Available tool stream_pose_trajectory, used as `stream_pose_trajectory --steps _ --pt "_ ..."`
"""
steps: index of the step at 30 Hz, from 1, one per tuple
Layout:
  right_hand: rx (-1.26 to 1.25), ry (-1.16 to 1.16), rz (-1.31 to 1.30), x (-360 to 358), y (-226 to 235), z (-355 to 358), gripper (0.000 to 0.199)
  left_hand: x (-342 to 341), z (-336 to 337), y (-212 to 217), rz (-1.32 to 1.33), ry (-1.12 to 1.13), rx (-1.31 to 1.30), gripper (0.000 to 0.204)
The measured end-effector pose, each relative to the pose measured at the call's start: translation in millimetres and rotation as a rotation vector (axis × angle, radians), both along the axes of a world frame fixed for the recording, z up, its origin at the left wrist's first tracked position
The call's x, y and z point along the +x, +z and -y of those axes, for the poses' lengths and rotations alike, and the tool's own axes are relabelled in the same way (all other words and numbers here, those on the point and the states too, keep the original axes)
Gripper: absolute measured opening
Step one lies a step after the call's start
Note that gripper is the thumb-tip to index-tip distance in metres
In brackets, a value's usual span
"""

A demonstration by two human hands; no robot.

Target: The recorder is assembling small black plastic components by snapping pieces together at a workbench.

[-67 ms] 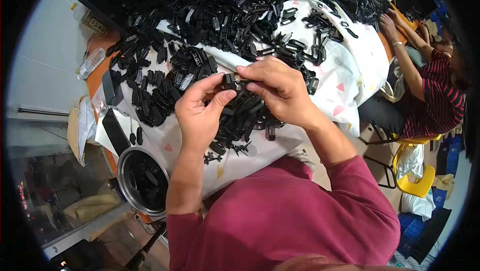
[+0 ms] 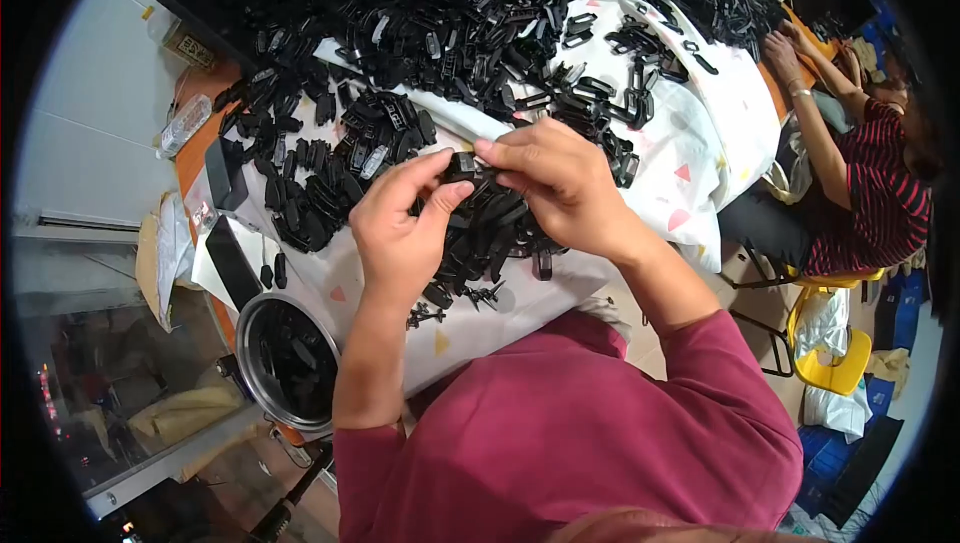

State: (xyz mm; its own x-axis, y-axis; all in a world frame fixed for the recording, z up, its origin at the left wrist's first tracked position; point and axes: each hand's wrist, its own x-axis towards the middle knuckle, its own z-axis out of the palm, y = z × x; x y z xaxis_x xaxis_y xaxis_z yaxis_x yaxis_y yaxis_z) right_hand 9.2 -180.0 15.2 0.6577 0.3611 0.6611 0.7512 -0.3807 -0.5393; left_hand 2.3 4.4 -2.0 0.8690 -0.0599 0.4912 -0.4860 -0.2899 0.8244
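Observation:
Over the near part of the table, my left hand pinches a small black plastic part between thumb and fingers. My right hand grips the part's other side with thumb and forefinger, so both hands hold it together. Fingers cover much of it, and I cannot tell whether it is one piece or two. Beneath the hands lies a heap of similar black plastic parts on a white patterned cloth. A few small black pieces sit near the cloth's front edge.
A large pile of black parts spreads across the back. A metal-rimmed round bowl with dark pieces stands at the left edge, near a clear plastic bottle. At the right, a person in a striped shirt works beside a yellow chair.
My right hand has turned slightly and its fingers have shifted on the black part. My left hand stays almost in place.

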Motion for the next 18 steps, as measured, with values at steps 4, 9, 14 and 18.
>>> stream_pose_trajectory --steps 4,9,14,18 --pt "0.101 -0.128 0.017 -17.3 -10.5 -9.0 0.037 -3.6 6.4 -6.0 -0.207 -0.099 -0.230 0.025" --pt "0.116 -0.234 0.044 -24.2 -26.4 -19.8 0.041 -13.1 30.0 -11.7 -0.494 -0.322 -0.800 0.028" --pt "0.462 -0.110 -0.899 -46.4 -34.9 -21.3 0.021 -24.0 13.1 -20.5 -0.650 -0.260 -0.865 0.024" --pt "0.240 -0.057 -0.699 -24.8 -36.4 -24.6 0.016 -23.1 2.2 -31.2 -0.731 -0.197 -1.010 0.020"
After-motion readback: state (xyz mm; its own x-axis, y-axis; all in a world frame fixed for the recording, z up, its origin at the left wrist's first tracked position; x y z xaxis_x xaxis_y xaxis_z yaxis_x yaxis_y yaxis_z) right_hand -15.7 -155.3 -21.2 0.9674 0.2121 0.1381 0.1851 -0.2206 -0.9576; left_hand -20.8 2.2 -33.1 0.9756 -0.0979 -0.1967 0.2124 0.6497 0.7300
